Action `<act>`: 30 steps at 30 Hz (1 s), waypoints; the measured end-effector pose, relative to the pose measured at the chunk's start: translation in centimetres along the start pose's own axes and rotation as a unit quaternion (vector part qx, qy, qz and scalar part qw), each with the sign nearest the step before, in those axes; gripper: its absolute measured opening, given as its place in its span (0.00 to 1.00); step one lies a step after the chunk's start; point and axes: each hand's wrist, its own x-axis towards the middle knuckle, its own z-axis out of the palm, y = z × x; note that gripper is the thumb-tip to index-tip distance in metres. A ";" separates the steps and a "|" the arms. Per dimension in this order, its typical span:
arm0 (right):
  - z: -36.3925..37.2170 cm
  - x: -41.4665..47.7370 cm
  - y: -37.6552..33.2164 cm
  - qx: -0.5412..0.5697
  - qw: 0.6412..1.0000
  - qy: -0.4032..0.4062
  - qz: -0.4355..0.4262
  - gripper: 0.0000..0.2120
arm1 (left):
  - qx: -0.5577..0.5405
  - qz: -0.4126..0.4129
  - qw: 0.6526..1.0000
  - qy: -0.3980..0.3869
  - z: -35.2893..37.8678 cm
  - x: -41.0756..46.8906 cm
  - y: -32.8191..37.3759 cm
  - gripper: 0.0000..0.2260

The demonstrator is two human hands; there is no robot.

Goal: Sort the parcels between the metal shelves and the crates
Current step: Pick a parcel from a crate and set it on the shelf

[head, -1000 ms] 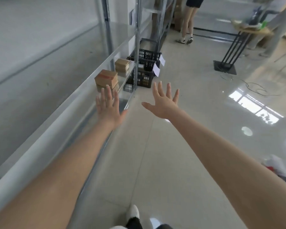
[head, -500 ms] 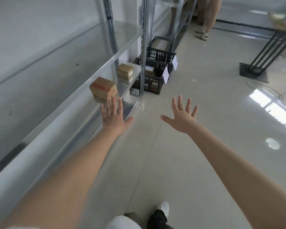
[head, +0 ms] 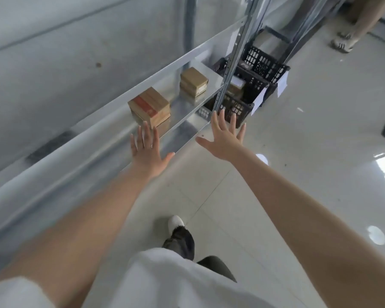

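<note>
**Though holding nothing, left side closest to the parcels**

Reaching out flat with left hand (head: 147, 152) and right hand (head: 225, 138), palms down, fingers (head: 146, 132) straight and fanned, gripping nothing. On the metal shelf (head: 187, 110), close to its front edge, the near parcel stack (head: 149, 106): two brown boxes, top one red-labelled. Straight ahead of the left fingertips, just beyond them. Overlapping in view, so contact unclear, probably apart. Top box nearly square from this angle, long axis hard to call, one corner turned toward the hand. Farther along the same shelf, by the upright post (head: 233, 58), a second parcel stack (head: 193, 82). Right hand off the shelf's front edge, over the floor (head: 298, 152), lined up with the black crates (head: 236, 107) past the shelf's far end. Judging by that: left hand nearer the near stack, right needing to cross in over the front edge to take the opposite side. Probably a two-handed lift next, then a carry to a crate.
</note>
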 end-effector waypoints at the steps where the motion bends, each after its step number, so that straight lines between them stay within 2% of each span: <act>1: 0.1 1.5 0.4 -0.006 1.000 -0.012 -0.006 0.44 | 0.005 -0.008 1.000 -0.008 -0.1 1.3 0.4 0.42; 7: -1.1 10.1 3.5 -0.004 0.998 -0.060 -0.007 0.44 | 0.000 -0.041 0.998 -0.043 -1.4 8.3 2.3 0.42; 11: -1.5 15.7 5.0 -0.024 0.994 -0.102 -0.030 0.43 | -0.033 -0.111 0.990 -0.080 -1.0 10.8 3.1 0.42; 14: -1.7 19.5 5.9 0.014 0.989 -0.138 -0.051 0.41 | -0.091 -0.193 0.971 -0.109 0.4 11.4 4.3 0.43; 17: -1.2 22.9 6.9 0.016 0.981 -0.170 -0.087 0.42 | -0.113 -0.268 0.948 -0.130 1.4 11.9 5.6 0.43; 22: -0.3 27.9 8.5 -0.012 0.967 -0.217 -0.132 0.42 | -0.151 -0.333 0.920 -0.139 3.2 14.5 8.3 0.44; 26: 1.6 31.7 7.0 0.045 0.955 -0.249 -0.158 0.40 | -0.191 -0.357 0.904 -0.133 5.4 18.2 8.3 0.44; 30: 5.5 37.0 3.6 0.148 0.931 -0.278 -0.183 0.39 | -0.238 -0.373 0.893 -0.082 9.5 22.7 5.2 0.42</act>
